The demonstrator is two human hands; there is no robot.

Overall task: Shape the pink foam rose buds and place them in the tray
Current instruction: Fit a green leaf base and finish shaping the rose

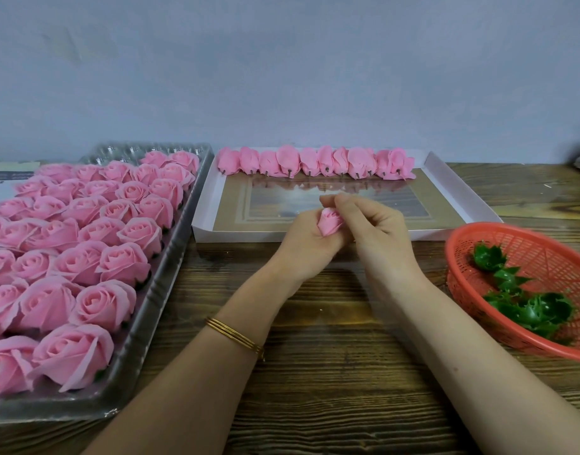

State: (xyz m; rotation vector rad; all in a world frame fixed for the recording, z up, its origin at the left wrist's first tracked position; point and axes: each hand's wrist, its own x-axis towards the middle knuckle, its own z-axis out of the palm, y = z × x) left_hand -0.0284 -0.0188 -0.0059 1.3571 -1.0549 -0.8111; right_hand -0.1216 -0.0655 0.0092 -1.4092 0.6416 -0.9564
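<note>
My left hand (306,247) grips a pink foam rose bud (329,222) from below, just in front of the white tray's near edge. My right hand (370,224) curls its fingers over the bud's top and right side. The white tray (459,192) lies flat ahead with a glossy brown bottom. A row of several shaped pink buds (314,161) lies along its far side, stems pointing toward me. The bud's lower part is hidden in my left palm.
A clear plastic tray (164,290) full of several open pink foam roses (95,257) fills the left side. A red plastic basket (537,251) with green plastic calyxes (531,307) sits at the right. Wooden tabletop (331,372) lies under my forearms; a grey wall stands behind.
</note>
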